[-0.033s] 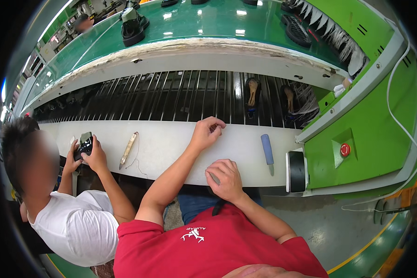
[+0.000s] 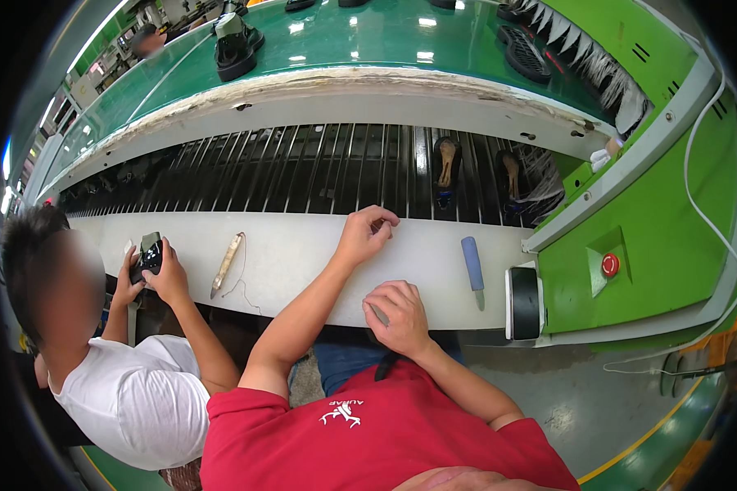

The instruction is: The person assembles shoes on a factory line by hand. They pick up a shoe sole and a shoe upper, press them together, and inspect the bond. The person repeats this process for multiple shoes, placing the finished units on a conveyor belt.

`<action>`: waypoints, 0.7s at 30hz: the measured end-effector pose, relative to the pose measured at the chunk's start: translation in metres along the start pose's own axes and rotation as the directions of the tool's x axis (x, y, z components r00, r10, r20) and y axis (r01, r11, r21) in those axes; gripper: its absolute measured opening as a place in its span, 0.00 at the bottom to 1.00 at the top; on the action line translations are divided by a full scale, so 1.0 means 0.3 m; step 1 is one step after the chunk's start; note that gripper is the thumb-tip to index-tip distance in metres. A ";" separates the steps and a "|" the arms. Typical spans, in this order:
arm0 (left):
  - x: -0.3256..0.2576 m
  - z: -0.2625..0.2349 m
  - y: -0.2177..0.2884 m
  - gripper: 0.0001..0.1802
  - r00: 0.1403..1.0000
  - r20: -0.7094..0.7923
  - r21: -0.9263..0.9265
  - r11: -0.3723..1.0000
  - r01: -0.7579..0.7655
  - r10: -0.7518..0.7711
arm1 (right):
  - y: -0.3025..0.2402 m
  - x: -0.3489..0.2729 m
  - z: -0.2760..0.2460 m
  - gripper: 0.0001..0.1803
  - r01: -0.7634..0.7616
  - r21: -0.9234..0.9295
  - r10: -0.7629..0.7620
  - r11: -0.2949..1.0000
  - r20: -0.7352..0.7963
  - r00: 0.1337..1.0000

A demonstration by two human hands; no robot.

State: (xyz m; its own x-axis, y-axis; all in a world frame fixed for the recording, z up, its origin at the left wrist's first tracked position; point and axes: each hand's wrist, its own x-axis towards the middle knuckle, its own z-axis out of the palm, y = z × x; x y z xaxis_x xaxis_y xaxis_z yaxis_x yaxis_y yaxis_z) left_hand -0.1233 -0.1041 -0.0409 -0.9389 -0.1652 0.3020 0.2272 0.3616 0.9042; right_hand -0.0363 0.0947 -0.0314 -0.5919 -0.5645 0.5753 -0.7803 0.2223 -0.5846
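Observation:
My left hand rests at the far edge of the white worktop, beside the rollers. Its fingers are loosely bent, with a gap by the thumb, and I see nothing in them. Nearer to me, my right hand lies at the front edge with curled fingers. A small grey patch shows between its thumb and fingers; I cannot make out what it is. To the right of both hands lies a blue-handled tool with a short blade. A pointed tool with a wrapped pale handle lies to the left, a thread beside it.
Beyond the worktop runs a roller conveyor, with two dark shoes at its right. A green shelf above holds more shoes. At right stands a green machine with a red button. A co-worker at left holds a shoe.
The shoe in the co-worker's hands has tilted slightly. My own hands and the tools have not moved.

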 end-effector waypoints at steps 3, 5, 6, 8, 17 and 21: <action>0.001 -0.001 -0.006 0.10 1.000 -0.004 0.009 1.000 -0.008 0.008 | -0.002 0.004 0.003 0.06 0.017 -0.003 -0.017 1.000 -0.025 1.000; 0.002 0.000 -0.006 0.10 1.000 -0.001 0.011 1.000 -0.004 0.004 | 0.000 0.004 0.002 0.06 0.020 -0.003 -0.020 1.000 -0.026 0.999; 0.002 -0.001 -0.001 0.10 1.000 0.001 0.013 1.000 -0.002 0.002 | 0.000 0.005 0.003 0.06 0.022 -0.003 -0.023 1.000 -0.028 0.999; 0.001 -0.004 0.010 0.10 1.000 0.000 0.019 1.000 0.007 -0.007 | -0.002 0.004 0.002 0.07 0.020 0.004 -0.020 1.000 -0.029 0.999; 0.001 -0.006 0.004 0.10 1.000 -0.007 0.009 1.000 0.011 -0.011 | -0.005 0.004 -0.001 0.07 0.008 0.004 -0.008 1.000 -0.009 1.000; 0.001 -0.008 0.013 0.10 1.000 -0.003 0.012 1.000 0.012 -0.012 | -0.006 0.006 0.003 0.07 0.022 0.002 -0.022 1.000 -0.018 1.000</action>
State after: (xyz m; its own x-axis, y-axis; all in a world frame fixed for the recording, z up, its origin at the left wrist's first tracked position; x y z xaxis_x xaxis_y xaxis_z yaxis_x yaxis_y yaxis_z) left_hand -0.1221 -0.1049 -0.0365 -0.9407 -0.1726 0.2920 0.2127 0.3706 0.9041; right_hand -0.0358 0.0927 -0.0299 -0.5779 -0.5549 0.5985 -0.7929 0.2080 -0.5728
